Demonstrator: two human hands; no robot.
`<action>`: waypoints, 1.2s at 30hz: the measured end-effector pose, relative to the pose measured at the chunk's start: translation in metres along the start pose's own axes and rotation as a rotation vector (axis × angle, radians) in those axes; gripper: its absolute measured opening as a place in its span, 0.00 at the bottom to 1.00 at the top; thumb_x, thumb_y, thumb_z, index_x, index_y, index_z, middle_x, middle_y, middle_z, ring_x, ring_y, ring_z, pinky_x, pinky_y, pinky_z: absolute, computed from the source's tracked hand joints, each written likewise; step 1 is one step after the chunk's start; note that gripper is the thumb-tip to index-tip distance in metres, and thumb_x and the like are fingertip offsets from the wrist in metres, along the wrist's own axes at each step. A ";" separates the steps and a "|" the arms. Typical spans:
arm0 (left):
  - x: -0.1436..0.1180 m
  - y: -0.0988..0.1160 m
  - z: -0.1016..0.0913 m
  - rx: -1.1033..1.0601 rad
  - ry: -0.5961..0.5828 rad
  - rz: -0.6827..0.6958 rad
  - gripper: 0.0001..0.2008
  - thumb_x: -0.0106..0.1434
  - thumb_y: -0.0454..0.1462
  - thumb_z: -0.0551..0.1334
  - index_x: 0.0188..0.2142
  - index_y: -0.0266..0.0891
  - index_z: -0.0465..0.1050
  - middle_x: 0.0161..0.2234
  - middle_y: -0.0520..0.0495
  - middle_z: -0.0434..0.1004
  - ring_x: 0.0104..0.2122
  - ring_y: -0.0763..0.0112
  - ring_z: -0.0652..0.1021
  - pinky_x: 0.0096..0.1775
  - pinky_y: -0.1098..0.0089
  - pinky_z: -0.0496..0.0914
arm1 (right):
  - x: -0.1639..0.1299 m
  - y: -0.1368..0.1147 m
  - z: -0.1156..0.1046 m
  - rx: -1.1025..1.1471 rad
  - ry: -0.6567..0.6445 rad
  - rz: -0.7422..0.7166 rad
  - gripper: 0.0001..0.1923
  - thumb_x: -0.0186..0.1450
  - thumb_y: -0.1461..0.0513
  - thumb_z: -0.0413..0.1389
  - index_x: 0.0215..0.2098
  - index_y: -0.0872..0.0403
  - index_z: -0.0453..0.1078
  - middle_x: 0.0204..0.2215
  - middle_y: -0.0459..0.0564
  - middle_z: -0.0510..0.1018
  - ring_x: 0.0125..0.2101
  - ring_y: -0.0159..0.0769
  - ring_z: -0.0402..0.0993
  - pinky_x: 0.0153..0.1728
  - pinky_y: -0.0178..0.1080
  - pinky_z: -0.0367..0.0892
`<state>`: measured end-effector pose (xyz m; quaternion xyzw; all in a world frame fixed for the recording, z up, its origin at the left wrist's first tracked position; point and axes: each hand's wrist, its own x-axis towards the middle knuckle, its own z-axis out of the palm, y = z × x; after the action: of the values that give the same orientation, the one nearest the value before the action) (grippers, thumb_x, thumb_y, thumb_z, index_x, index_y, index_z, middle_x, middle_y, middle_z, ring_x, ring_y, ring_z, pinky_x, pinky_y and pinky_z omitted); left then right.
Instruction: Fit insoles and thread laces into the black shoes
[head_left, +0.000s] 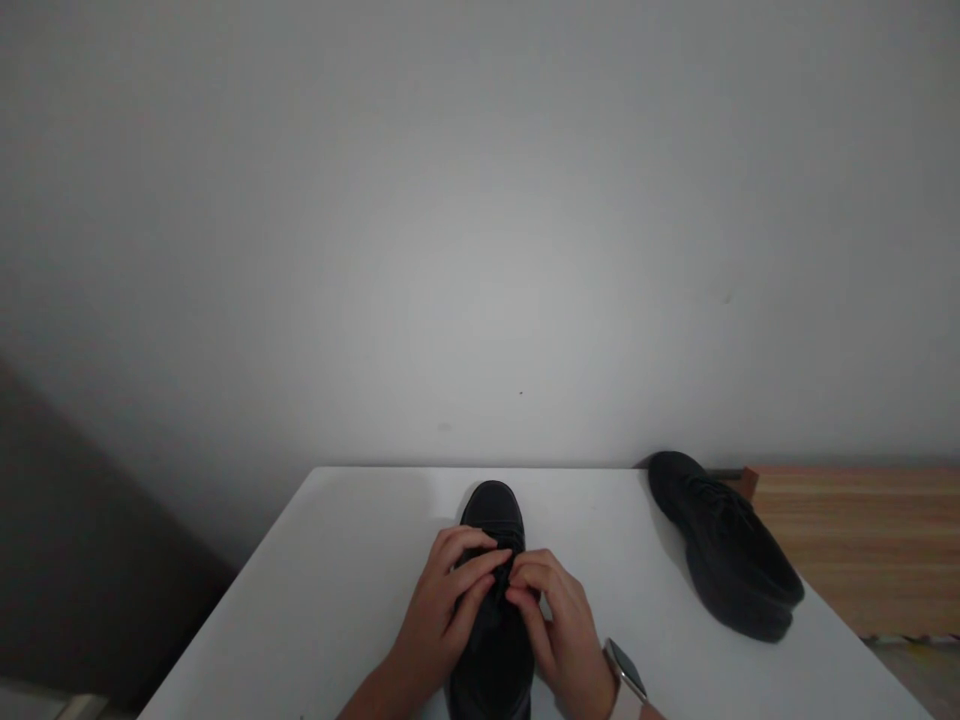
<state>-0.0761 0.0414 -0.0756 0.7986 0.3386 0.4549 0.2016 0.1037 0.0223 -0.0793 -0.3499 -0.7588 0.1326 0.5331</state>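
A black lace-up shoe (491, 505) stands on the white table (337, 560), its toe pointing toward the wall. Over its lacing lies my left hand (454, 590), fingers bent and thumb near the forefinger, touching the dark laces (501, 577). From the other side my right hand (551, 610) meets it, thumb and forefinger pinched at the laces. Dark lace on dark shoe is hard to separate, and my fingers cover much of it. A watch (626, 668) sits on my right wrist.
A second black shoe (731, 550) rests at the table's right edge, toe toward the wall. Behind the table rises a pale wall (480, 250). To the right, beyond the edge, is a wood-grain surface (862, 540).
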 end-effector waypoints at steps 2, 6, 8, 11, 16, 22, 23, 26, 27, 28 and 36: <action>0.000 -0.001 0.001 -0.007 0.007 -0.008 0.18 0.71 0.33 0.56 0.57 0.51 0.73 0.51 0.43 0.75 0.53 0.58 0.71 0.55 0.55 0.68 | 0.000 -0.001 -0.001 -0.010 -0.013 0.006 0.03 0.72 0.63 0.51 0.42 0.51 0.67 0.35 0.50 0.76 0.34 0.37 0.73 0.33 0.37 0.71; -0.002 -0.002 0.003 -0.039 0.020 -0.030 0.18 0.71 0.33 0.57 0.56 0.52 0.72 0.51 0.45 0.75 0.53 0.60 0.71 0.56 0.56 0.67 | 0.000 -0.003 -0.003 -0.018 -0.036 0.015 0.11 0.69 0.57 0.57 0.48 0.50 0.66 0.38 0.52 0.76 0.35 0.39 0.73 0.33 0.38 0.72; -0.003 -0.003 0.003 -0.053 0.016 -0.041 0.17 0.71 0.33 0.57 0.56 0.51 0.72 0.51 0.45 0.75 0.53 0.60 0.71 0.56 0.56 0.67 | 0.000 -0.003 -0.003 -0.019 -0.050 0.039 0.09 0.70 0.60 0.56 0.48 0.50 0.67 0.39 0.52 0.75 0.36 0.39 0.73 0.35 0.39 0.72; -0.004 -0.002 0.004 -0.075 0.046 -0.072 0.15 0.70 0.32 0.58 0.54 0.48 0.71 0.50 0.44 0.75 0.52 0.60 0.72 0.55 0.57 0.68 | 0.001 -0.005 -0.002 -0.012 -0.066 0.069 0.09 0.71 0.67 0.51 0.47 0.50 0.67 0.39 0.53 0.75 0.38 0.39 0.73 0.37 0.39 0.73; -0.005 -0.002 0.005 -0.105 0.112 -0.069 0.10 0.68 0.31 0.59 0.47 0.45 0.70 0.48 0.46 0.76 0.51 0.62 0.74 0.54 0.58 0.68 | -0.001 -0.006 0.000 -0.010 -0.046 0.048 0.11 0.70 0.70 0.49 0.45 0.50 0.69 0.38 0.52 0.75 0.38 0.38 0.73 0.37 0.39 0.73; -0.004 -0.001 0.002 -0.075 0.074 -0.070 0.09 0.69 0.32 0.59 0.46 0.45 0.73 0.48 0.45 0.77 0.51 0.61 0.74 0.54 0.58 0.68 | -0.004 -0.003 0.003 0.000 -0.039 0.061 0.10 0.71 0.69 0.50 0.45 0.50 0.69 0.38 0.51 0.74 0.39 0.37 0.73 0.38 0.39 0.72; -0.004 0.000 0.002 -0.077 0.074 -0.068 0.09 0.69 0.32 0.59 0.46 0.45 0.73 0.48 0.45 0.77 0.51 0.62 0.74 0.55 0.58 0.68 | -0.005 -0.003 0.004 0.006 -0.038 0.074 0.10 0.71 0.68 0.50 0.46 0.50 0.68 0.39 0.52 0.74 0.39 0.38 0.73 0.38 0.39 0.72; -0.004 0.001 0.001 -0.086 0.075 -0.059 0.09 0.69 0.32 0.59 0.46 0.45 0.73 0.48 0.45 0.77 0.51 0.62 0.74 0.54 0.59 0.69 | -0.006 -0.002 0.005 0.016 -0.018 0.106 0.10 0.71 0.67 0.51 0.48 0.49 0.68 0.40 0.52 0.74 0.40 0.39 0.73 0.38 0.39 0.72; -0.004 0.001 0.001 -0.088 0.074 -0.059 0.09 0.69 0.32 0.59 0.46 0.45 0.74 0.48 0.45 0.77 0.51 0.62 0.74 0.54 0.59 0.69 | -0.006 -0.002 0.005 0.022 -0.007 0.112 0.10 0.71 0.67 0.51 0.48 0.49 0.68 0.40 0.52 0.74 0.40 0.39 0.72 0.38 0.39 0.72; -0.003 0.001 0.001 -0.089 0.072 -0.061 0.09 0.69 0.33 0.59 0.46 0.45 0.74 0.48 0.45 0.77 0.51 0.62 0.74 0.54 0.59 0.69 | -0.006 -0.003 0.006 0.029 0.002 0.116 0.10 0.71 0.67 0.51 0.48 0.49 0.68 0.40 0.51 0.73 0.41 0.38 0.72 0.39 0.39 0.72; -0.003 0.000 0.002 -0.078 0.065 -0.065 0.09 0.69 0.32 0.59 0.46 0.44 0.74 0.48 0.44 0.77 0.51 0.61 0.74 0.54 0.58 0.69 | -0.004 -0.004 0.006 0.045 0.050 0.115 0.10 0.70 0.69 0.51 0.44 0.49 0.70 0.40 0.51 0.73 0.42 0.37 0.72 0.41 0.38 0.71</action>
<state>-0.0757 0.0396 -0.0783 0.7636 0.3526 0.4866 0.2362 0.0978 0.0177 -0.0825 -0.3840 -0.7208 0.1715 0.5510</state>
